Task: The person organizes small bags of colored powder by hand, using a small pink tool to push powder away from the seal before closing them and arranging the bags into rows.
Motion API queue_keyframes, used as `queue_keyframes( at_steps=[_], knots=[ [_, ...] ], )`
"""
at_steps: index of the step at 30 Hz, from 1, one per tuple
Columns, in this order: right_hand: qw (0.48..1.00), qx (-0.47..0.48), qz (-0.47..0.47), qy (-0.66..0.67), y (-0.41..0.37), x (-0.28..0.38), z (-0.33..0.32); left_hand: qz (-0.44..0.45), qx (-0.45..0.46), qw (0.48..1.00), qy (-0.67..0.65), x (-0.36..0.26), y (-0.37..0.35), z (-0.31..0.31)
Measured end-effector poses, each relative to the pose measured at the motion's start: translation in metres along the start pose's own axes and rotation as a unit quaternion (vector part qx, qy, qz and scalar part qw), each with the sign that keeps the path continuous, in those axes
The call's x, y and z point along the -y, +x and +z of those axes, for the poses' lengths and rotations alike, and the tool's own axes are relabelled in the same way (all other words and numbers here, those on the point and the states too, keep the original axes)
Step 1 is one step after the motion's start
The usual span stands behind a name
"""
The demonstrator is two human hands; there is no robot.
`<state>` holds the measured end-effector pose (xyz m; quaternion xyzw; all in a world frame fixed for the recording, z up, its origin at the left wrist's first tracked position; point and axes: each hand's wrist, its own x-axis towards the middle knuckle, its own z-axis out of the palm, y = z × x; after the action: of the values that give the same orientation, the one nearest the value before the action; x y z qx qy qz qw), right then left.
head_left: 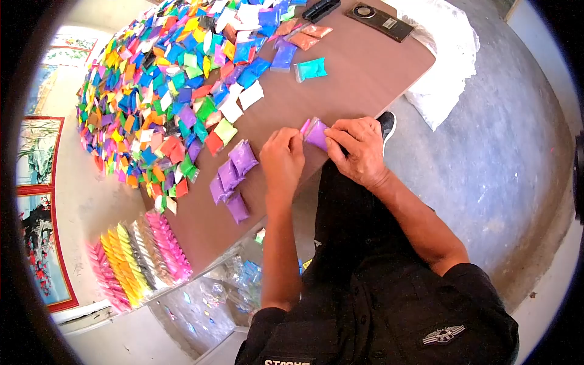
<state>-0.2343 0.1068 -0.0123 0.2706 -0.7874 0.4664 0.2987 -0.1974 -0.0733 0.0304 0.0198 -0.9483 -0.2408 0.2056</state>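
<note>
My right hand (357, 149) grips a small purple packet (316, 134) in a clear plastic bag by its near end, just over the table's edge. Its fingers are closed on the packet. Beside its other end is my left hand (283, 157), fingers pinched together; I cannot tell what is in them. A thin pink piece (305, 126) shows at the packet's far end, near the left fingertips. On the table left of my left hand lies a small group of purple packets (230, 174), some overlapping. A teal packet (311, 70) lies farther up the table.
A large heap of small coloured packets (176, 91) covers the far left of the brown table (377, 67). Neat rows of packets (140, 258) stand at the left corner. A dark phone-like device (380, 22) and a white plastic sack (447, 55) are at the far right.
</note>
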Motion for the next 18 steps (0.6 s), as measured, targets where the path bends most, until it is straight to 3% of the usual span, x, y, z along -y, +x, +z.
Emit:
queue_keyframes(
  at_steps=[7, 12, 18],
  knots=[
    [1.000, -0.014, 0.016, 0.019, 0.000, 0.000, -0.001, -0.069, -0.006, 0.995, -0.068, -0.026, 0.002, -0.010],
    [1.000, -0.013, 0.010, 0.013, -0.002, -0.002, 0.003, 0.017, 0.004, 0.999, -0.039, -0.035, 0.001, 0.000],
    [1.000, -0.022, 0.011, 0.007, -0.003, -0.004, 0.006, 0.020, 0.049, 0.998, -0.015, -0.017, 0.023, 0.005]
  ],
)
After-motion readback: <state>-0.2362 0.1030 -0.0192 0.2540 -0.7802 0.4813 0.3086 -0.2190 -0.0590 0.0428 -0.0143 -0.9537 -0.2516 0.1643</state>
